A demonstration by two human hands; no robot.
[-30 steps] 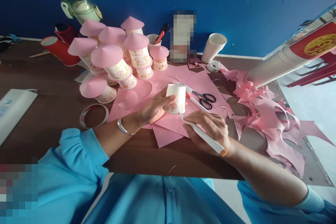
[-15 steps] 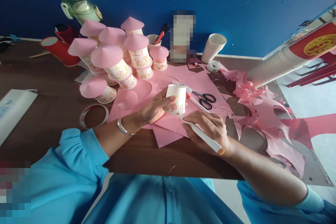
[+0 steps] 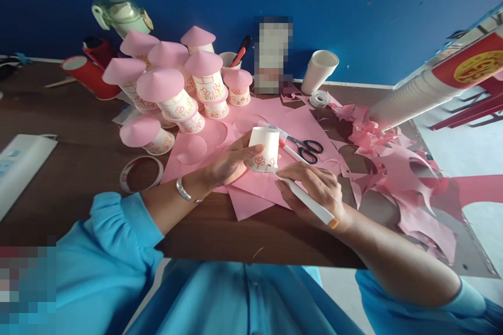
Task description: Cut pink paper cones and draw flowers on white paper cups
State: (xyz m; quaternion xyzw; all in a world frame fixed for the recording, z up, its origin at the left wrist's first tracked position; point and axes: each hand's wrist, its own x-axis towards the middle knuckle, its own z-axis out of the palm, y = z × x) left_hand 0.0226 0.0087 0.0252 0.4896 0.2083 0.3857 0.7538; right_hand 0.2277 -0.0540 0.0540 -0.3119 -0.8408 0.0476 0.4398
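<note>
A white paper cup [image 3: 267, 141], upside down with flowers drawn round its lower edge, is gripped in my left hand [image 3: 234, 159]. My right hand [image 3: 312, 188] is closed round a white marker [image 3: 308, 203] with an orange end, its tip at the cup's lower right edge. Pink paper sheets [image 3: 251, 204] lie under both hands. Just behind the cup are black-handled scissors [image 3: 308, 150] and a second white marker [image 3: 291, 153] with a red-orange tip. Decorated cups with pink cone roofs [image 3: 160, 85] stand in a group to the left.
A tape roll [image 3: 141, 174] lies left of my forearm, and a small clear tape roll [image 3: 320, 98] sits behind. Pink scraps [image 3: 396, 167] cover the right side, beside a long stack of cups [image 3: 416, 91]. Another cup stack [image 3: 320, 71] stands by the blue wall.
My right hand and the marker have shifted slightly right along the cup's edge. More of an orange flower line shows there. My left hand keeps its hold on the cup.
</note>
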